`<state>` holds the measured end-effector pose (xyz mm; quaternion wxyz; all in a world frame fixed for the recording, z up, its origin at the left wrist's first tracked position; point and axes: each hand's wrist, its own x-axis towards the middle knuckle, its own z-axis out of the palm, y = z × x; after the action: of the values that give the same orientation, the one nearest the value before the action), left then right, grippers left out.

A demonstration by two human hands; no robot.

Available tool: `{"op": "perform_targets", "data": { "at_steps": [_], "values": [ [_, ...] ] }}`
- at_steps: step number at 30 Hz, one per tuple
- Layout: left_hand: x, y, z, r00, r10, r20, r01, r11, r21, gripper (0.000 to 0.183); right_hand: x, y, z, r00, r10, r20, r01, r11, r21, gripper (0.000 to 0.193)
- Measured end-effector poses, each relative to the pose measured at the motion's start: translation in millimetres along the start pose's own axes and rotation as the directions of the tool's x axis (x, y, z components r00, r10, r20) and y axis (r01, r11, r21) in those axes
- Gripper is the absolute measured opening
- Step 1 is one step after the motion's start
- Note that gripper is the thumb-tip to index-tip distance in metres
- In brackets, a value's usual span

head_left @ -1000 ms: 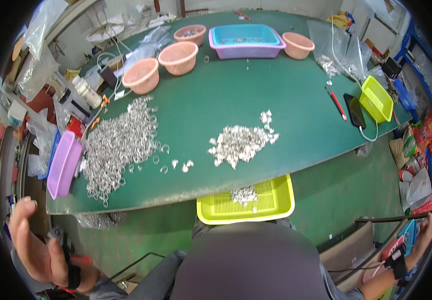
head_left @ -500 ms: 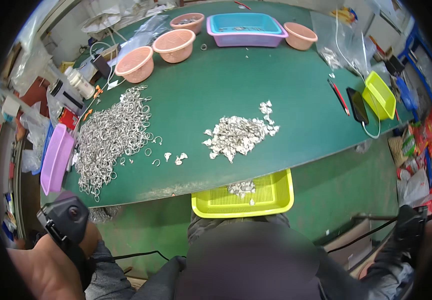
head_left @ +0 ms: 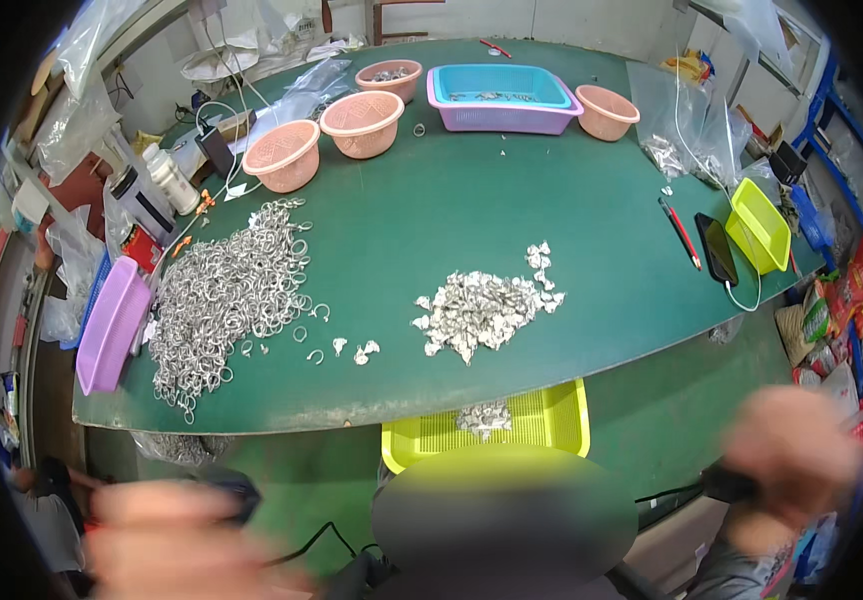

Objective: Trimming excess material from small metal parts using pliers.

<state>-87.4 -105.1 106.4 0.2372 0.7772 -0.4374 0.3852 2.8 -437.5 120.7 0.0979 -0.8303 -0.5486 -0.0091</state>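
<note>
The green table (head_left: pixel 512 200) spreads out ahead of both your hands, well beyond their reach. On it, up and right of your left hand (head_left: pixel 167 535), lies the big heap of metal rings (head_left: pixel 222 295); the smaller pile of silver pieces (head_left: pixel 482 308) sits up and left of your right hand (head_left: pixel 792 450). The yellow tray (head_left: pixel 542 425) hangs at the table's near edge, between your hands. Both hands are blurred and low; I cannot tell how far open they are or whether they hold anything.
</note>
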Motion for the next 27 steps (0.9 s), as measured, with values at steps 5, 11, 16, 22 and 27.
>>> {"op": "perform_targets", "data": {
  "at_steps": [5,11,16,22,27],
  "values": [
    [-150.9,-18.6,139.3,0.635,-0.395,0.663,0.554,0.832,-0.034,0.040,-12.0,67.3,198.3,0.996,0.054,0.066,-0.070,0.964,0.257,0.037],
    [-218.0,-4.2,162.4,0.568,-0.344,0.747,0.502,0.865,0.016,0.032,-43.1,49.1,252.0,0.939,0.112,0.325,-0.219,0.923,0.316,0.029],
    [-143.0,-40.6,145.1,0.579,-0.383,0.720,0.639,0.761,-0.110,0.030,25.5,72.7,200.6,0.974,0.172,0.144,-0.220,0.866,0.448,0.028],
    [-109.6,-61.8,210.9,0.539,-0.686,0.489,0.602,0.720,0.345,0.041,93.4,81.7,226.8,0.932,0.349,-0.096,-0.335,0.933,0.135,0.036],
    [-108.1,-51.8,203.4,0.476,-0.729,0.491,0.712,0.648,0.272,0.042,77.6,72.1,221.9,0.934,0.352,-0.056,-0.316,0.891,0.327,0.032]
  ]
}}
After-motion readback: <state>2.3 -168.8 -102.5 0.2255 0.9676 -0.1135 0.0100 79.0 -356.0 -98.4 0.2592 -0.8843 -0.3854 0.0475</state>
